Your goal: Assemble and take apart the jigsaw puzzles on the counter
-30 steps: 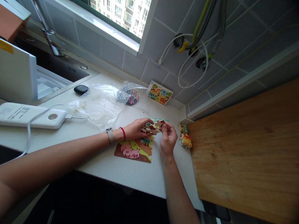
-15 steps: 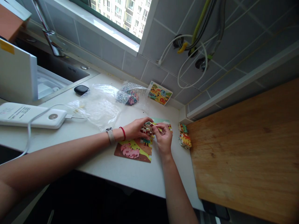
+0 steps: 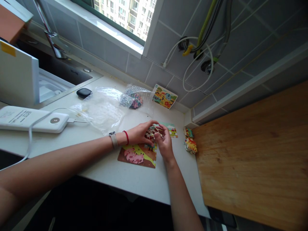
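Loose puzzle pieces (image 3: 154, 131): one bunch, edges showing, gathered between both hands over the puzzle. Left hand (image 3: 139, 133): curled about the bunch, thumb at its near side, fingers at its far side; red cord and pale-banded watch (image 3: 113, 139) at the wrist. Right hand (image 3: 166, 144): thumb and fingers pressed to the bunch from the right; how firmly, cannot tell.

Partly joined puzzle (image 3: 134, 156): flat, below and on the near side of the grip, pink pig in view; a green-and-blue part (image 3: 172, 129) shows just beyond the right hand. Middle hidden by the hands.

Counter (image 3: 137, 181): white, beneath all of these. Right of the grip: two small stacks of pieces (image 3: 191, 146), beside a wooden board (image 3: 250, 154). Beyond the grip: picture card (image 3: 165, 96), leaning on the wall; clear plastic bag (image 3: 133, 99) with colourful contents. Beyond and left: crumpled clear plastic (image 3: 103, 107); black case (image 3: 83, 93). Far left: white power bank (image 3: 29, 118) with cable; sink (image 3: 69, 72) and faucet (image 3: 53, 43).

Room: grey tiled wall (image 3: 115, 54), window (image 3: 126, 16) beyond the grip; hoses and cable (image 3: 204, 29) above right.
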Available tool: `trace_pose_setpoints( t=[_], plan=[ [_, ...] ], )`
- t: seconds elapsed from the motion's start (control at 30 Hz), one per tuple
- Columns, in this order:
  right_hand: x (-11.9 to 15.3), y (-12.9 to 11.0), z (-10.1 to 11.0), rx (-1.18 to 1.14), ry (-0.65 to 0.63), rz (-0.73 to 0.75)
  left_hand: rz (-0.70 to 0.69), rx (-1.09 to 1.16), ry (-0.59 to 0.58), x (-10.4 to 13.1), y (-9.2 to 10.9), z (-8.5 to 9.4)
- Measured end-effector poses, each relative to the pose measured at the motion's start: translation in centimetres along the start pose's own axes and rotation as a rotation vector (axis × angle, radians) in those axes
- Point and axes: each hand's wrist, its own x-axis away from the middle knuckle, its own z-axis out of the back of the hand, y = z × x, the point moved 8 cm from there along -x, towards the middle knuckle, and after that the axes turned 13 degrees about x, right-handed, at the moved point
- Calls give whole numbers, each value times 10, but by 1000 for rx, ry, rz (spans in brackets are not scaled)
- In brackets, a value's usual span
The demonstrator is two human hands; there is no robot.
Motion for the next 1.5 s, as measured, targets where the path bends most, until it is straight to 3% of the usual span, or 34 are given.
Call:
trace_pose_setpoints(
  t=[0.13,0.3,0.5,0.67,0.9,0.97,1.07,1.2,1.5],
  plan=[
    [5,5,-10,139,-107,15,-40,-3,-64,2,2,-4],
    [5,4,-11,284,-85,29,-69,-71,-212,2,0,-3],
    [4,-5,-12,324,-62,79,10,-250,-219,-2,-16,14],
    [4,-8,-8,348,-43,90,43,-325,-219,1,-10,8],
    [4,-9,-15,357,-105,90,68,-313,-345,4,-7,6],
    [2,-8,-8,280,-43,46,105,-340,-323,1,-12,13],
    [-1,0,13,88,166,-73,155,-440,-273,-2,-18,21],
    [-4,17,37,-108,422,-176,142,-513,-256,-3,-15,15],
    [-4,37,28,-321,385,-285,173,-426,-162,-1,-18,5]
  ],
)
